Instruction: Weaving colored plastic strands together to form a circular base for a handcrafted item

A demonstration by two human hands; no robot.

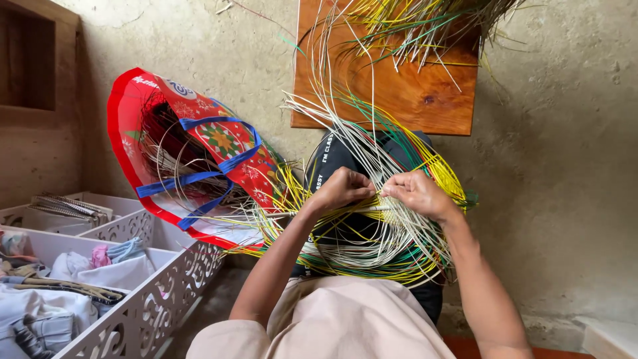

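Between the two hands, at the middle of the view, runs a short pale band of strips (380, 207), its long axis lying across from hand to hand and roughly level. Left hand (342, 188) is curled shut, its fingertips pinching the band's left end; right hand (419, 193) is likewise closed, pinching the right end, so both sit equally near and the work lies directly at the fingertips. From this pinch point the loose strips (392, 256) fan out: white, yellow and green lengths loop down and around over the lap, and others rise toward the wooden board (425, 96) leaning on the wall. Behind the weave sits a dark bag (332, 159). Just beside the left forearm a red bag (199, 159) with blue handles lies tilted, more strips spilling from its mouth. Lower left stand white cut-out bins (143, 312) of cloth. Open room lies to the right, toward bare wall (558, 166).
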